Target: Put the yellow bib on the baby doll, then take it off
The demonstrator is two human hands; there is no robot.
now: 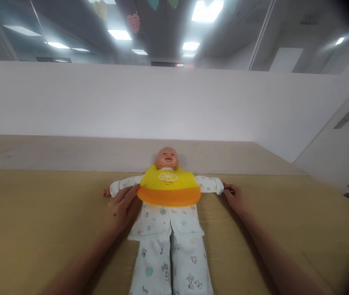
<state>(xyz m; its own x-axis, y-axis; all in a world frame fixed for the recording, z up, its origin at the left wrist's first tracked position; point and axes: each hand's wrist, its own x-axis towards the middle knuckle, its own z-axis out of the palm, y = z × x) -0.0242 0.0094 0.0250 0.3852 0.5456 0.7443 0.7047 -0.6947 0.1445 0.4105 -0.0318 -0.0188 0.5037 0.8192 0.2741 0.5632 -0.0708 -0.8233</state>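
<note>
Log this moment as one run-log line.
Left hand: on yellow-orange bib | right hand: at sleeve cuff of baby doll

I can pass over the wooden tabletop (39,213) on either side of the baby doll (168,221). My left hand (122,207) meets its yellow silicone bib (168,184), my right hand (235,198) meets its sleeve end, and a white wall (115,102) blocks beyond its head.

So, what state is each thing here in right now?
Baby doll: lying on its back, arms spread.
Yellow and orange bib: on the doll's chest, fastening hidden.
White printed pyjamas: on the doll.
Left hand: open, fingers against the bib's edge.
Right hand: fingers at the sleeve cuff.
</note>
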